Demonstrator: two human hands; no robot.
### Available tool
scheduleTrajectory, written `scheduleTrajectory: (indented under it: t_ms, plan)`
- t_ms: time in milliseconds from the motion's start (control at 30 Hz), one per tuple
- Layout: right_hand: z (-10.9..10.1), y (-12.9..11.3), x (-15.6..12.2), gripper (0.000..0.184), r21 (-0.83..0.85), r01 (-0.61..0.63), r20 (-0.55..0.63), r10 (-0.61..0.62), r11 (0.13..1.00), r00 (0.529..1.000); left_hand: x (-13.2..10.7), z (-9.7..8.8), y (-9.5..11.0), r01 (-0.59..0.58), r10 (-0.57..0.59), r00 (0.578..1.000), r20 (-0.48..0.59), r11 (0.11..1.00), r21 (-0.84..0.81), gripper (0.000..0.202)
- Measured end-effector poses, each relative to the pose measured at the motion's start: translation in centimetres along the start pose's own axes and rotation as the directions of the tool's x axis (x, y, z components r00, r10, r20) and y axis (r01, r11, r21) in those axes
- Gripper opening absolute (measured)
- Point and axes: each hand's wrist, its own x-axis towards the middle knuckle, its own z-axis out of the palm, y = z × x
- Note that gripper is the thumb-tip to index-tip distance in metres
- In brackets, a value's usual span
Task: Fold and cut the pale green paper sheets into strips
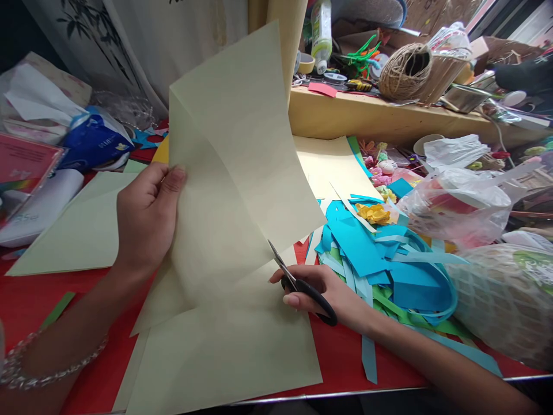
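A large sheet of pale green paper (233, 155) stands raised and curved in front of me. My left hand (149, 216) is closed on its left edge, thumb on the near side. In my right hand (319, 288) is a pair of scissors (309, 294) with black handles, blades pointing up and left. The blade tips lie close to the lower part of the raised sheet; whether they touch it I cannot tell. Below, more pale green sheets (233, 357) rest on the red tabletop (341, 363).
Blue and green paper scraps (363, 248) are heaped to the right, beside a net-wrapped bundle (505, 300) and a clear plastic bag (462, 202). A shelf (345, 115) behind bears a twine roll (406, 72) and a bottle (321, 37). At left lies a blue tissue pack (97, 138).
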Motion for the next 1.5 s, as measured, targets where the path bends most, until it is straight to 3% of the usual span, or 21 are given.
scheduleTrajectory:
  t_ms: [933,1500]
  plan:
    - [0.4,0.8,0.0,0.019,0.109,0.085,-0.012,-0.084,0.990,0.996,0.2,0.1,-0.7,-0.044,0.044,0.999,-0.032,0.999,-0.003,0.030]
    - [0.8,-0.1,0.0,0.038,0.112,0.009,-0.081,0.000,0.994,0.997,-0.9,0.6,-0.1,0.066,-0.062,0.995,0.075,0.997,-0.039,0.029]
